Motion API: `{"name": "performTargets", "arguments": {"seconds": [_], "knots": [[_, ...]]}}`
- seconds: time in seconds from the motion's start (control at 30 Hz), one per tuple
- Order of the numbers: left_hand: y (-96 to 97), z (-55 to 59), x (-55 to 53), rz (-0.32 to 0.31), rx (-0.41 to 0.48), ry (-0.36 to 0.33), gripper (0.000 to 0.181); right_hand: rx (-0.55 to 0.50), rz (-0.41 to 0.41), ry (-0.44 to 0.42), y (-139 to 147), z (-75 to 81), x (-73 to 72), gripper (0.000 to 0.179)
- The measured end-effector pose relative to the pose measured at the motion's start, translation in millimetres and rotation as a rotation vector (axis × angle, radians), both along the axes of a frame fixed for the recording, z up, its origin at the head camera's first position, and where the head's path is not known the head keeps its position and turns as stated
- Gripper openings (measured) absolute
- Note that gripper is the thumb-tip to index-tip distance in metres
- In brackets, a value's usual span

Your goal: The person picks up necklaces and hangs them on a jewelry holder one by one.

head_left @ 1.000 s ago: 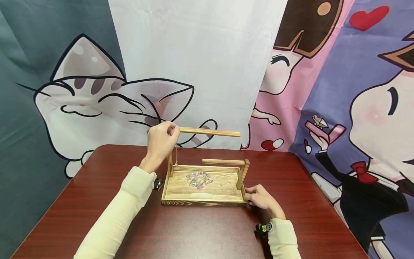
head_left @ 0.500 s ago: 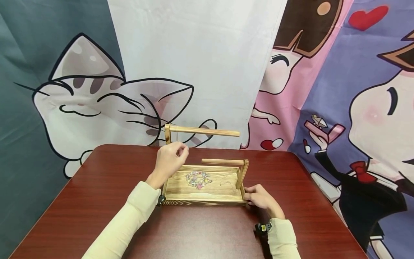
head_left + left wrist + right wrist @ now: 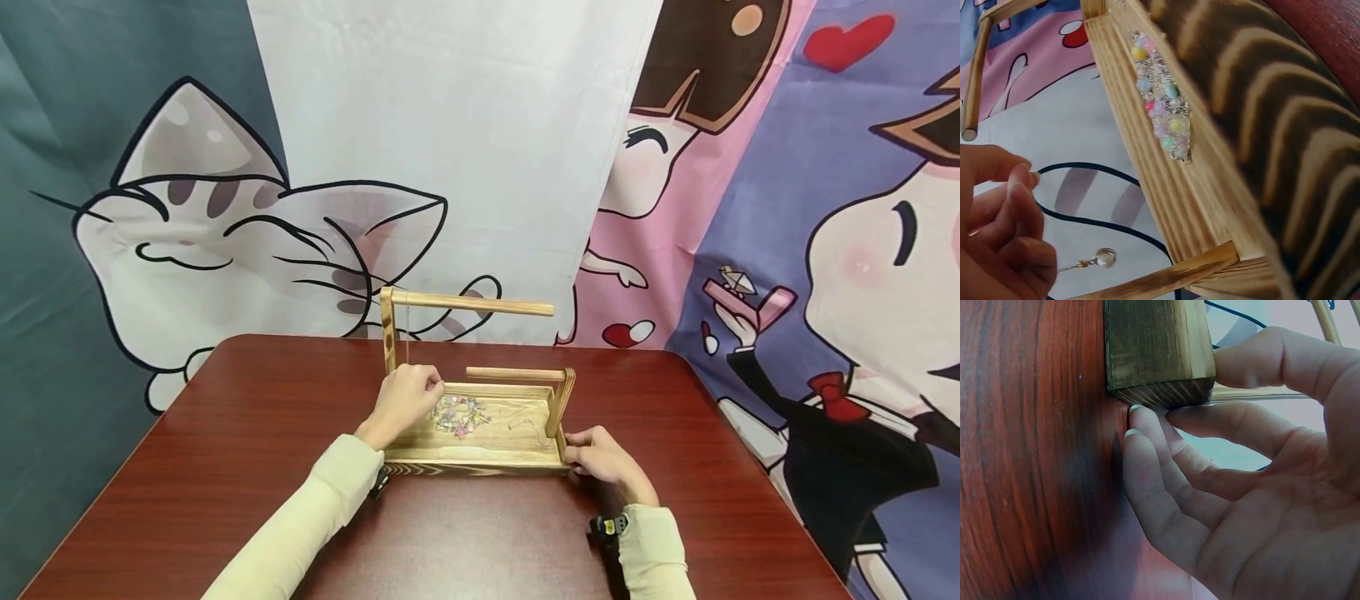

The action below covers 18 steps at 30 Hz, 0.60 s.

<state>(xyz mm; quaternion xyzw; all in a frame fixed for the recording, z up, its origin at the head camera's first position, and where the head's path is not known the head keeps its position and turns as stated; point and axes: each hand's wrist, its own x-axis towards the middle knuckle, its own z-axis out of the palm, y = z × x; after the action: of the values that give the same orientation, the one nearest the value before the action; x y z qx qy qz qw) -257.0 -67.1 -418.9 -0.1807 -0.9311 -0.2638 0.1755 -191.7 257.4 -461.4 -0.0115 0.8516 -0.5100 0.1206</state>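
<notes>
A wooden jewelry stand [image 3: 480,470] has a shallow tray and two crossbars. My left hand [image 3: 408,396] is above the tray's left side, fingers loosely curled; no item shows between them in the left wrist view. Behind that hand a thin necklace [image 3: 407,329] hangs from the upper bar, its pearl pendant [image 3: 1106,257] visible past the fingers. Colorful beaded jewelry [image 3: 459,417] lies in a heap in the tray, just right of the left hand. With thumb and fingers, my right hand [image 3: 600,454] grips the tray's front right corner.
Thin chains [image 3: 521,421] lie in the tray's right half. The lower bar [image 3: 517,374] juts left from the right post [image 3: 561,404]. All this stands on a dark red table [image 3: 465,542], with a cartoon-printed cloth [image 3: 480,150] hanging behind.
From the upper bar's left end, my left hand has come down and slightly right toward the beaded jewelry, uncovering the bar and left post. My right hand keeps its hold on the corner.
</notes>
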Motion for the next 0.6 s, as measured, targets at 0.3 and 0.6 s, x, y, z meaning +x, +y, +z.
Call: {"name": "performTargets", "arguments": {"seconds": [0.3,0.6], "knots": [[1.9,-12.4,-7.5,-0.066,-0.117,-0.207,0.020,0.004,0.000,0.006,-1.0,0.9,0.6,0.033],[1.1,-24.1,-18.0,-0.165,-0.161,-0.269,0.010,0.000,-0.018,0.008,-0.6,1.0,1.0,0.039]]}}
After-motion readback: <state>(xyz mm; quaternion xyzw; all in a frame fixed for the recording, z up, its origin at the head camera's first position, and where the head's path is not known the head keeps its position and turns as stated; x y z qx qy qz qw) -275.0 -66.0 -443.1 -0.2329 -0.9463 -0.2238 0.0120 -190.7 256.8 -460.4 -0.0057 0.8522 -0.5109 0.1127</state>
